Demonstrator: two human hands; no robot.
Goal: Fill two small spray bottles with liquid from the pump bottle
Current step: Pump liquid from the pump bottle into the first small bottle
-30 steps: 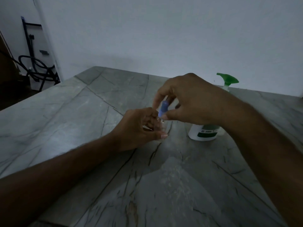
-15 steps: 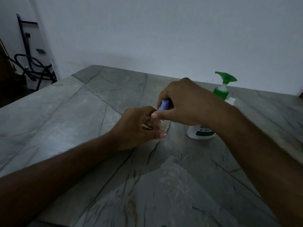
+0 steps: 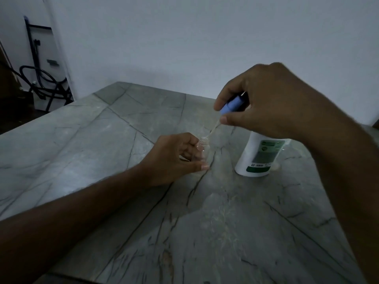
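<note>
My left hand [image 3: 174, 158] grips a small clear spray bottle [image 3: 203, 147] that stands on the grey stone table [image 3: 102, 144]; its neck is open. My right hand [image 3: 272, 99] holds the blue spray cap [image 3: 231, 104] above and to the right of it, tilted. The cap's thin clear dip tube [image 3: 213, 130] still reaches down to the bottle mouth. A white pump bottle [image 3: 258, 156] with a green label stands just right of the small bottle. Its pump head is hidden behind my right hand. I see only one small spray bottle.
A white wall rises behind the table. At far left, beyond the table's edge, a dark metal stand with a coiled hose [image 3: 41, 83] sits on the floor.
My right hand has lifted the blue cap up and to the right off the small bottle, drawing the dip tube almost out. My left hand stays on the bottle.
</note>
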